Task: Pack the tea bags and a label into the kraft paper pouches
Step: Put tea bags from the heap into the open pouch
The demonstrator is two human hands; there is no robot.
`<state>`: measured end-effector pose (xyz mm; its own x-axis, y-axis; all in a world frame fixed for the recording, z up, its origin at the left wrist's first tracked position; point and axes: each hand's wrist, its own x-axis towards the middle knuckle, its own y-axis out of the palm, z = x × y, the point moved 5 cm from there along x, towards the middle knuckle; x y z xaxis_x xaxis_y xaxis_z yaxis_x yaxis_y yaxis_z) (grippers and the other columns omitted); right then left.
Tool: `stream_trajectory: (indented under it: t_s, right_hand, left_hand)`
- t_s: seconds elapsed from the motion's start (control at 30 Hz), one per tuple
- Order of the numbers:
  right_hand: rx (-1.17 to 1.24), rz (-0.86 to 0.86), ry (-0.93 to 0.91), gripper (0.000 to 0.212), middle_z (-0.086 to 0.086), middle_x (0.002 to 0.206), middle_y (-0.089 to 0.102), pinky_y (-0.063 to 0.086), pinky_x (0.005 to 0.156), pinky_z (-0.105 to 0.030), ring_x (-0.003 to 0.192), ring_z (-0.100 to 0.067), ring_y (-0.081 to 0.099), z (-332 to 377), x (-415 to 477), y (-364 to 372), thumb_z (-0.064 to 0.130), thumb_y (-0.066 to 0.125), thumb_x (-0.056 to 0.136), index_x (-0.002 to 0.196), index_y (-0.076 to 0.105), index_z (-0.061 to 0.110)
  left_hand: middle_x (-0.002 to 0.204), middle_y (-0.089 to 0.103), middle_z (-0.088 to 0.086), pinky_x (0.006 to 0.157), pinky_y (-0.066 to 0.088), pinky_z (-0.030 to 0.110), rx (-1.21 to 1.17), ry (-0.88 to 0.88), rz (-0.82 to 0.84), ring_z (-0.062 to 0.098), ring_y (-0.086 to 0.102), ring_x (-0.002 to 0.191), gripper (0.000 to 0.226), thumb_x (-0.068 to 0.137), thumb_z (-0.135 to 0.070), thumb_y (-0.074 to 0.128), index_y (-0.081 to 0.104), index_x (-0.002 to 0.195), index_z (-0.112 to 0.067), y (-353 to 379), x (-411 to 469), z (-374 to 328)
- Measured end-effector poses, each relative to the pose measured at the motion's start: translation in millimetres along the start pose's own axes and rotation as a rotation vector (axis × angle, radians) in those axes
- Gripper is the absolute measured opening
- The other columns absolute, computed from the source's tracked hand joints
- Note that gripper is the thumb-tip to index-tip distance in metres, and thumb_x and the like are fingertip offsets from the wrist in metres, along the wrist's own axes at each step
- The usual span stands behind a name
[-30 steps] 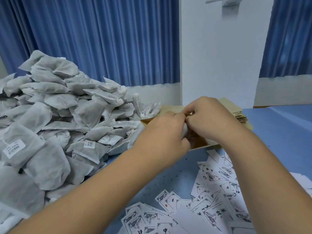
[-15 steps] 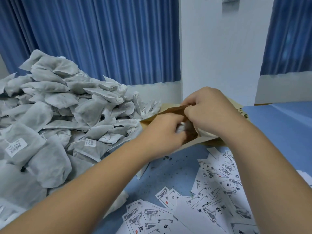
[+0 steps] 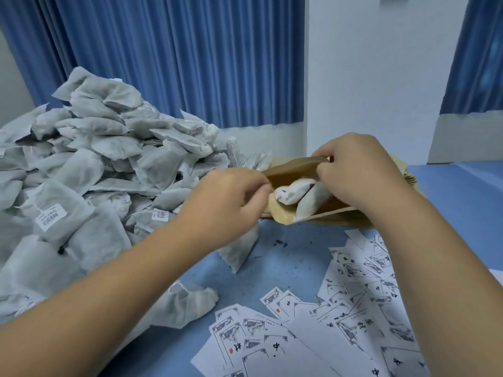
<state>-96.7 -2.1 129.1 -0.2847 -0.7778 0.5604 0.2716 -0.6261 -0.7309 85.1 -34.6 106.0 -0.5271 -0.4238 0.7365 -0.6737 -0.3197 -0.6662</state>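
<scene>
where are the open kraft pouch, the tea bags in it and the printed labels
open kraft paper pouch (image 3: 292, 170): head view, on the brown upper flap of its mouth
tea bags in the pouch (image 3: 292, 192): head view, on the whiter bag at the mouth
printed labels (image 3: 275, 346): head view, on one near sheet

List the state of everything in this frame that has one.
kraft paper pouch: mouth held open, partly filled.
tea bags in the pouch: two visible, sticking out of the mouth.
left hand: pinches the pouch's left edge.
right hand: grips the pouch's upper lip.
tea bag pile: loose, heaped.
labels: loose, scattered flat.
spare pouches: flat, stacked under the open one.
</scene>
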Motion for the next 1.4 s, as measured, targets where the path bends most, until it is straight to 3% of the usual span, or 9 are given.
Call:
stream_trajectory:
  t_s: [0.17, 0.27, 0.4, 0.7, 0.83, 0.93, 1.07, 1.23, 1.4]
  right_hand:
    - [-0.031, 0.075, 0.005, 0.034, -0.017, 0.089, 0.067, 0.054, 0.067, -0.041, 0.080, -0.033, 0.062, -0.5, -0.2, 14.8, 0.004, 0.048, 0.071, 0.095, 0.071, 0.009]
    - [-0.025, 0.118, 0.000, 0.034, -0.009, 0.088, 0.066, 0.048, 0.053, -0.031, 0.075, -0.029, 0.059, 3.2, -2.1, 21.2, 0.006, 0.048, 0.073, 0.093, 0.073, 0.019]
    - [-0.004, 0.132, -0.003, 0.036, -0.001, 0.080, 0.064, 0.043, 0.050, -0.025, 0.068, -0.024, 0.057, 2.4, -1.2, 20.7, 0.006, 0.046, 0.074, 0.088, 0.073, 0.024]
    - [0.011, 0.171, -0.023, 0.037, 0.001, 0.077, 0.062, 0.045, 0.057, -0.028, 0.071, -0.022, 0.059, 1.5, -1.4, 20.6, 0.007, 0.048, 0.077, 0.089, 0.074, 0.031]
    - [0.027, 0.237, -0.021, 0.033, 0.005, 0.073, 0.058, 0.037, 0.055, -0.026, 0.073, -0.018, 0.054, 1.5, -3.6, 24.4, 0.007, 0.052, 0.076, 0.083, 0.073, 0.030]
    - [0.044, 0.244, -0.024, 0.031, -0.001, 0.070, 0.060, 0.037, 0.054, -0.027, 0.070, -0.019, 0.054, 0.6, -3.4, 22.2, 0.006, 0.053, 0.076, 0.076, 0.074, 0.029]
    - [0.055, 0.236, -0.016, 0.034, 0.003, 0.070, 0.060, 0.034, 0.052, -0.026, 0.069, -0.014, 0.054, -1.2, -3.7, 19.5, 0.007, 0.053, 0.077, 0.073, 0.071, 0.035]
    - [0.038, 0.259, -0.027, 0.033, 0.004, 0.071, 0.060, 0.036, 0.053, -0.026, 0.070, -0.013, 0.054, 2.8, -6.3, 20.9, 0.008, 0.053, 0.077, 0.081, 0.073, 0.034]
    - [0.038, 0.259, -0.032, 0.034, 0.008, 0.075, 0.061, 0.043, 0.060, -0.027, 0.074, -0.013, 0.056, 5.6, -9.0, 24.1, 0.010, 0.053, 0.076, 0.086, 0.074, 0.034]
  left_hand:
    - [0.080, 0.061, 0.001, 0.067, 0.047, 0.032, 0.279, -0.544, 0.578, 0.021, 0.059, 0.081, 0.035, 0.088, -0.050, 0.055, 0.062, 0.080, -0.016, 52.9, -36.8, 63.3]
    - [0.064, 0.053, 0.000, 0.054, 0.037, 0.028, 0.265, -0.623, 0.798, 0.017, 0.054, 0.065, 0.042, 0.082, -0.051, 0.065, 0.053, 0.066, -0.015, 87.5, -52.3, 74.6]
    - [0.071, 0.048, 0.000, 0.059, 0.041, 0.030, 0.302, -0.466, 0.633, 0.025, 0.054, 0.079, 0.017, 0.081, -0.019, 0.059, 0.043, 0.074, -0.015, 85.8, -39.2, 77.6]
    - [0.111, 0.048, -0.001, 0.078, 0.045, 0.032, 0.261, -0.057, 0.428, 0.020, 0.053, 0.095, 0.018, 0.079, -0.015, 0.059, 0.061, 0.098, -0.014, -10.8, -66.2, 60.7]
    - [0.119, 0.048, -0.007, 0.086, 0.045, 0.034, 0.342, -0.106, 0.657, 0.015, 0.052, 0.106, 0.057, 0.093, -0.016, 0.048, 0.036, 0.143, -0.041, -15.2, -103.7, 63.5]
    - [0.123, 0.043, -0.006, 0.089, 0.043, 0.032, 0.335, -0.096, 0.810, 0.016, 0.050, 0.108, 0.060, 0.096, -0.025, 0.042, 0.020, 0.144, -0.055, -8.7, -128.3, 62.6]
    - [0.121, 0.035, -0.004, 0.084, 0.037, 0.025, 0.323, -0.108, 0.907, 0.020, 0.047, 0.103, 0.069, 0.075, -0.048, 0.034, 0.021, 0.143, -0.050, -2.6, -144.2, 63.8]
    - [0.125, 0.031, -0.005, 0.087, 0.045, 0.031, 0.315, -0.242, 0.987, 0.019, 0.048, 0.104, 0.089, 0.077, -0.028, 0.057, 0.005, 0.148, -0.043, 9.0, -144.2, 83.1]
    - [0.116, 0.043, -0.009, 0.088, 0.044, 0.030, 0.233, -0.312, 0.874, 0.013, 0.049, 0.109, 0.069, 0.084, -0.023, 0.054, 0.026, 0.146, -0.036, 16.9, -131.4, 95.9]
